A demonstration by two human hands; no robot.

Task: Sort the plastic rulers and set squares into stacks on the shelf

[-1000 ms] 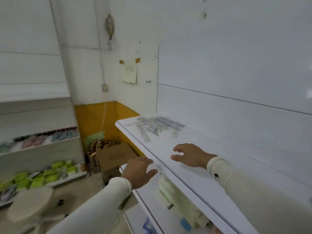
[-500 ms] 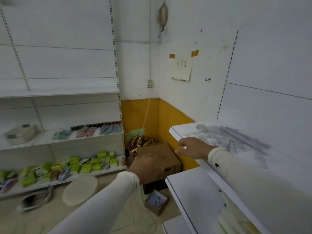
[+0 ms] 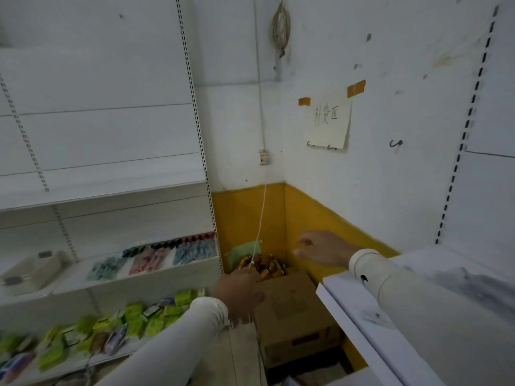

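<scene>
The white shelf (image 3: 362, 327) runs along the lower right. A blurred grey smear on it, the pile of clear plastic rulers and set squares (image 3: 471, 285), lies behind my right sleeve. My right hand (image 3: 323, 250) hovers in the air past the shelf's left end, fingers loosely curled and holding nothing. My left hand (image 3: 239, 291) hangs lower in mid-frame over a cardboard box, seen from its back, loosely curled, nothing in it.
A brown cardboard box (image 3: 295, 316) stands in the yellow-painted corner, with a heap of orange items (image 3: 264, 266) behind it. Shelving (image 3: 111, 274) on the left carries coloured packets and green packs (image 3: 133, 319). A paper note (image 3: 328, 121) is taped to the wall.
The view has swung left, away from the shelf toward the corner. My right hand has left the shelf top and now hovers past its end; the ruler pile has slid to the right edge.
</scene>
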